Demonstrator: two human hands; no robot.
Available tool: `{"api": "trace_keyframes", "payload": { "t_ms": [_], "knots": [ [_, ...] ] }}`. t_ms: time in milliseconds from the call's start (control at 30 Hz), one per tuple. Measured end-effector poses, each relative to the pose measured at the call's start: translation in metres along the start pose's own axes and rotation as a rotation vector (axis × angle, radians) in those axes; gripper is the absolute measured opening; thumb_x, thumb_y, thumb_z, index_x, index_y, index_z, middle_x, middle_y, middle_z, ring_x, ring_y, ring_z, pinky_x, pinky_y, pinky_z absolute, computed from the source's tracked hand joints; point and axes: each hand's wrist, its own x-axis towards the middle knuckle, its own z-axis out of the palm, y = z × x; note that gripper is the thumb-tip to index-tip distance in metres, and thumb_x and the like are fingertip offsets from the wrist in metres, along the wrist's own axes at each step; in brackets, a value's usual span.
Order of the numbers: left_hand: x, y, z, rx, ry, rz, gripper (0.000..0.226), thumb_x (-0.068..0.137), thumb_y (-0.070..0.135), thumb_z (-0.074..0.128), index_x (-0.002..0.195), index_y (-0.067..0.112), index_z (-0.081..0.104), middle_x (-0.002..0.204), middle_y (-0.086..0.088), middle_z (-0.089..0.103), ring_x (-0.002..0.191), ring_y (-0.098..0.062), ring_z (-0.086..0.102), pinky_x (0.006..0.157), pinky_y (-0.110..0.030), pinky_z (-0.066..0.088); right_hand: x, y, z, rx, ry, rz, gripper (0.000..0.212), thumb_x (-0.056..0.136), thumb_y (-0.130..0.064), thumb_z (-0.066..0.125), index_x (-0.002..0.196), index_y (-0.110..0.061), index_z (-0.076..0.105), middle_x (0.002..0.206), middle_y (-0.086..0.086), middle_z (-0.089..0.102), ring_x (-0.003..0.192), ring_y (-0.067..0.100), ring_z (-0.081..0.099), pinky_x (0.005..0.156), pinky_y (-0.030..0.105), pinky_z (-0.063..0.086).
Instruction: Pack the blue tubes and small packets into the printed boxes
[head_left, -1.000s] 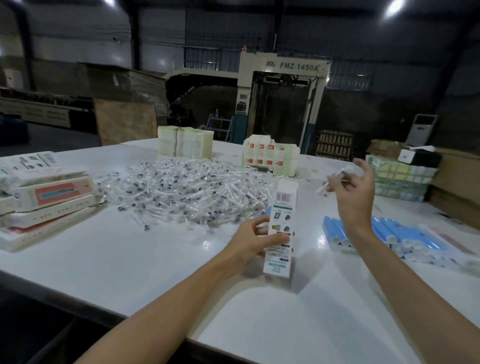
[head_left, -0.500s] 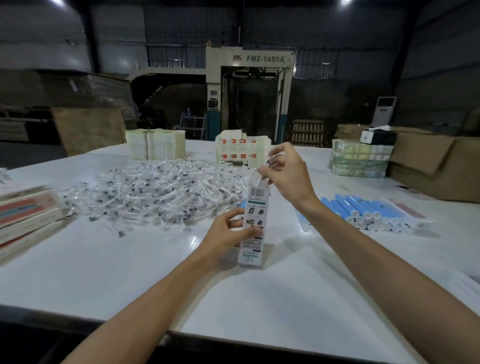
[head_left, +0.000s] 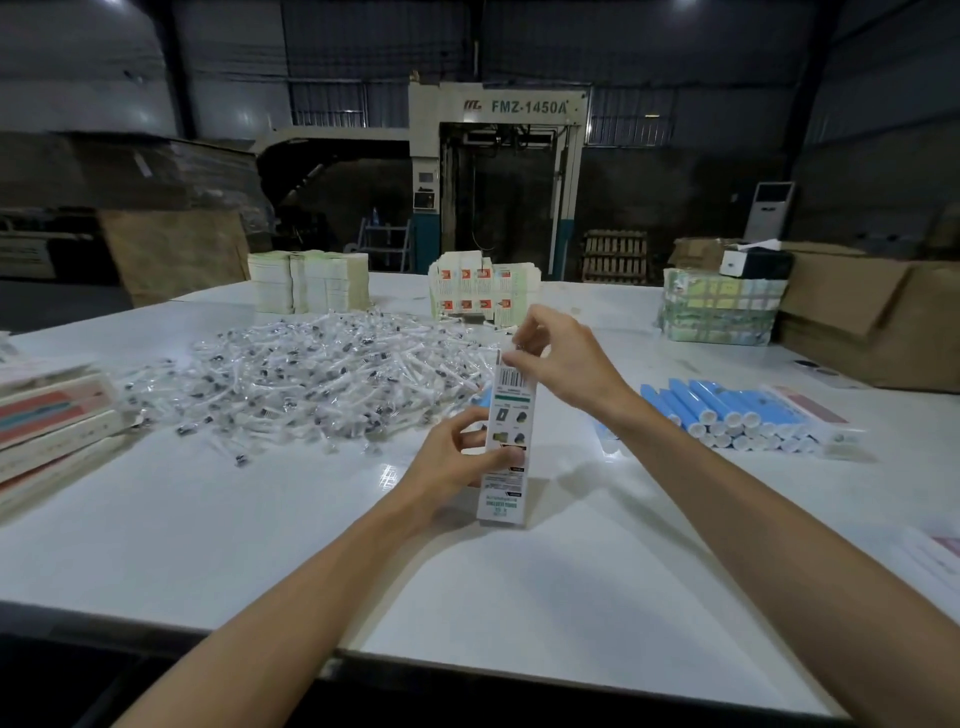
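A tall printed box (head_left: 506, 441) stands upright on the white table (head_left: 260, 530) in front of me. My left hand (head_left: 457, 462) grips its lower half from the left. My right hand (head_left: 558, 358) is at the box's top end, its fingertips pinching there; whether a packet is between them I cannot tell. A large heap of small clear packets (head_left: 317, 379) lies behind the box to the left. Blue tubes (head_left: 727, 410) with white caps lie stacked to the right. One more blue tube (head_left: 484, 400) shows just behind the box.
Flat printed boxes (head_left: 49, 415) are stacked at the left edge. Bundles of folded cartons (head_left: 309, 280) (head_left: 480, 288) stand at the back, a wrapped bundle (head_left: 719, 306) and brown cardboard boxes (head_left: 872, 322) at the right. A large machine (head_left: 498, 176) stands behind the table.
My right hand came from out at the right, where it held a small packet, to the top of the box. My left hand kept its grip on the box.
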Motion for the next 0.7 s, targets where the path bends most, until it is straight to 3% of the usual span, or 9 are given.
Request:
{"api": "trace_keyframes", "payload": {
  "t_ms": [100,267,400,500,633,700],
  "knots": [
    [-0.001,0.0,0.0,0.0,0.003,-0.003,0.045,0.083,0.031,0.092,0.123,0.034,0.071,0.116,0.0,0.082,0.109,-0.02,0.078,0.076,-0.031,0.063,-0.013,0.009,0.007,0.044,0.016,0.001,0.015,0.098,-0.031,0.07,0.093,-0.02,0.061,0.094,-0.011,0.07,0.091,0.004,0.065,0.072,0.027,0.058],
    [-0.001,0.0,0.004,0.003,-0.003,-0.028,0.046,0.077,0.041,0.092,0.118,0.042,0.072,0.115,0.002,0.082,0.108,-0.019,0.079,0.081,-0.034,0.061,-0.043,0.035,0.018,-0.067,0.081,-0.059,0.022,0.102,-0.034,0.065,0.121,-0.024,0.07,0.134,-0.006,0.051,0.127,0.011,0.045,0.107,0.037,0.041],
    [-0.002,0.002,0.005,-0.016,-0.015,-0.023,0.047,0.074,0.043,0.092,0.117,0.046,0.072,0.116,0.002,0.082,0.108,-0.02,0.079,0.082,-0.034,0.063,-0.059,0.043,0.019,0.237,0.107,0.1,0.045,0.102,-0.042,0.065,0.144,-0.035,0.051,0.133,-0.013,0.053,0.122,0.004,0.055,0.097,0.03,0.05],
    [-0.001,-0.001,0.01,-0.025,-0.045,-0.02,0.05,0.073,0.042,0.093,0.119,0.044,0.073,0.117,-0.002,0.082,0.109,-0.024,0.078,0.087,-0.041,0.065,-0.072,0.048,0.028,0.519,0.035,0.13,0.05,0.101,-0.029,0.07,0.145,-0.037,0.046,0.119,-0.009,0.069,0.11,0.011,0.07,0.088,0.029,0.059],
    [0.001,0.005,0.013,-0.09,-0.029,-0.02,0.085,0.075,0.044,0.094,0.148,0.044,0.051,0.124,-0.003,0.079,0.114,-0.026,0.077,0.089,-0.048,0.066,-0.073,0.053,0.021,0.665,0.102,0.132,0.049,0.098,-0.02,0.074,0.139,-0.033,0.048,0.114,-0.001,0.075,0.104,0.021,0.075,0.085,0.031,0.061],
    [0.005,0.015,0.012,-0.134,-0.003,0.046,0.084,0.086,0.043,0.089,0.154,0.054,0.041,0.129,-0.003,0.077,0.114,-0.029,0.077,0.086,-0.047,0.066,-0.071,0.058,0.014,0.669,0.126,0.135,0.043,0.098,-0.019,0.074,0.134,-0.028,0.054,0.115,0.001,0.075,0.104,0.021,0.075,0.087,0.034,0.061]
  ]
}}
